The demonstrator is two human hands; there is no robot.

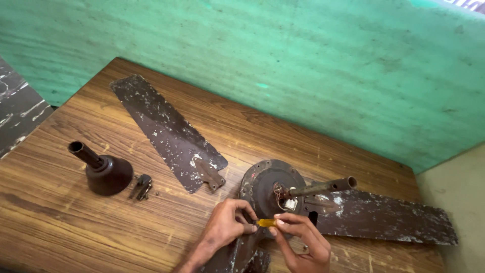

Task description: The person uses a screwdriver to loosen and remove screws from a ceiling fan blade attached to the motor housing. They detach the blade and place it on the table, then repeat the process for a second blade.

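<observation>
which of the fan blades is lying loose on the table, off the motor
The detached blade, lying alone beside the dark cone-shaped canopy. The other blade still joins the motor hub.

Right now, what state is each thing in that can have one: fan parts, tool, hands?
Loose fan blade: detached, flat on the wooden table.
Fan motor: lying on the table, rod sticking out, a blade attached.
Cone-shaped cover: off, standing alone.
Yellow tool: pinched between both hands.
Left hand: gripping it.
Right hand: gripping it.

Wooden table (76, 222) — loose fan blade (169, 134), canopy cup (103, 172), fan motor (273, 189)
</observation>
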